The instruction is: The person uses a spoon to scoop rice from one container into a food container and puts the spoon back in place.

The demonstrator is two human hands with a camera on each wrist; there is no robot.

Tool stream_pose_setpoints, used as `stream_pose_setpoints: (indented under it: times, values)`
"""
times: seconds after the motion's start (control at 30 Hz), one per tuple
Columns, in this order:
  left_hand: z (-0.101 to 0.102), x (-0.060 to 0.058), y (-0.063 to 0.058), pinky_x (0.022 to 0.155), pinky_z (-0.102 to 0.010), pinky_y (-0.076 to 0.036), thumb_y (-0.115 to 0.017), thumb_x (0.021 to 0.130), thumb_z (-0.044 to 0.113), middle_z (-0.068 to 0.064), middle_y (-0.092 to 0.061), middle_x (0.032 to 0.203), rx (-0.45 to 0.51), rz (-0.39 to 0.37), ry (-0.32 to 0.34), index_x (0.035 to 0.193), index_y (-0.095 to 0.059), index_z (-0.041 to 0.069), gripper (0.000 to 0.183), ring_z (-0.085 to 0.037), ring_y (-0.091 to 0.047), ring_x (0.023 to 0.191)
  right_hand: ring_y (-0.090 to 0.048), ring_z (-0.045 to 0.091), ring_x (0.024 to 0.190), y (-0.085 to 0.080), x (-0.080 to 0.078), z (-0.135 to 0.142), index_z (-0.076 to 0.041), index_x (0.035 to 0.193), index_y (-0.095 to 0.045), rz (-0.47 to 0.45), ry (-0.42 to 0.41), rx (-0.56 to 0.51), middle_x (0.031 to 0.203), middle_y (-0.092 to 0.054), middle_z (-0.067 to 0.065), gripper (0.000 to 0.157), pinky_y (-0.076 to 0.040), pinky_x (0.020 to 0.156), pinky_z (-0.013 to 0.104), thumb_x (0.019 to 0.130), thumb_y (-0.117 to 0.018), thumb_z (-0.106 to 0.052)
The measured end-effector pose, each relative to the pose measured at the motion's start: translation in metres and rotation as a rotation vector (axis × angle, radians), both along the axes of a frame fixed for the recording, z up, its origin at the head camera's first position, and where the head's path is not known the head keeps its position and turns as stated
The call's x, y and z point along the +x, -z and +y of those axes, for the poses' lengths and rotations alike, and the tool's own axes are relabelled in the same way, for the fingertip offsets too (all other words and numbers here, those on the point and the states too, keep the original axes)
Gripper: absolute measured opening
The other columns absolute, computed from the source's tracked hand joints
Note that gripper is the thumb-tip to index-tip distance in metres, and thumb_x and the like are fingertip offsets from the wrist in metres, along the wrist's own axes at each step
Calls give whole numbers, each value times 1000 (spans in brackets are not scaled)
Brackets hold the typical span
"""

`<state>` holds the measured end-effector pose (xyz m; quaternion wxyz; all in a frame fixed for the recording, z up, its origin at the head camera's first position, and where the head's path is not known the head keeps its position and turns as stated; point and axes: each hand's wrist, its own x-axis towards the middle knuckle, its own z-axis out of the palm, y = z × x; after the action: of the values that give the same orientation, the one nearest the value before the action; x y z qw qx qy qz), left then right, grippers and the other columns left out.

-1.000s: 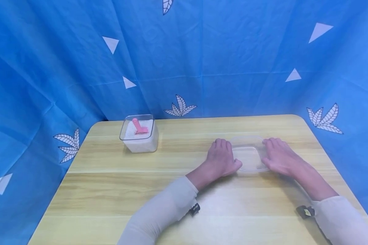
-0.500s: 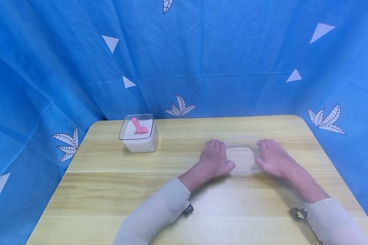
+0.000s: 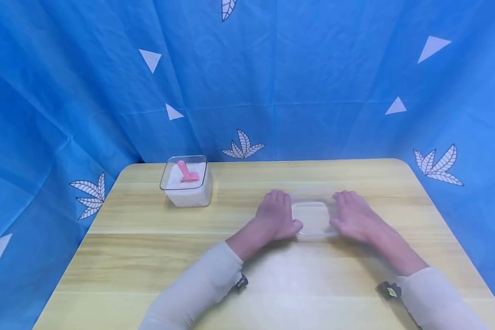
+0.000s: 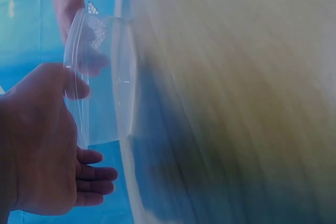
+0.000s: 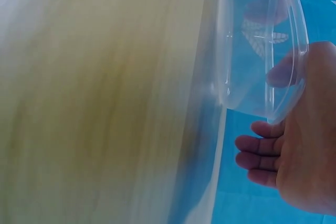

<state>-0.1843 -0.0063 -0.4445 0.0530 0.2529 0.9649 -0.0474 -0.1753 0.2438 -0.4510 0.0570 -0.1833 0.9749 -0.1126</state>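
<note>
A clear plastic food container [image 3: 312,218] with a flared rim is between my two hands, over the right half of the table. My left hand [image 3: 275,214] grips its left end. In the left wrist view the thumb of the left hand [image 4: 44,140] lies against the rim of the container [image 4: 104,114]. Opposite, my right hand [image 3: 356,217] grips the right end. The right wrist view has the right hand [image 5: 310,145] with its thumb at the rim of the see-through container [image 5: 244,85]. Whether the base touches the table is hard to tell.
At the table's back left stands a square clear tub [image 3: 188,195] of white grains, with a pink scoop [image 3: 186,173] lying on top. Beneath everything is a light wooden table [image 3: 119,256]. A blue patterned curtain [image 3: 313,68] hangs behind and beside it.
Both hands have shifted left together, bringing the container with them toward the middle of the table. The tub and scoop stay in place.
</note>
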Motion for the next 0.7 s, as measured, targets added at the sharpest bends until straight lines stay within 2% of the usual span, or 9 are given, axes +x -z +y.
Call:
stream_pose_setpoints:
  times: [0.13,0.47,0.7]
  values:
    - [-6,0,-3,109,-36,-39,-38,90,58,-9,-51,121,-1,-17,0,132,-44,2,71,-22,-46,113,-36,46,133,2,1,-5,12,141,-31,-10,-3,-17,140,-42,31,70,-24,115,60,90,-55,-29]
    - [-15,-2,-2,109,-36,-37,-39,90,49,-8,-48,117,12,-59,-39,128,-43,3,60,-21,-42,110,-36,45,131,7,0,-16,11,140,-32,-16,-20,-89,138,-43,30,65,-24,113,60,90,-54,-25]
    - [-21,-5,-1,110,-37,-36,-39,90,48,-8,-46,118,33,-75,-52,128,-42,4,58,-22,-40,111,-36,43,132,5,-4,-20,11,139,-33,-26,-29,-73,140,-43,29,61,-25,114,58,93,-50,-24]
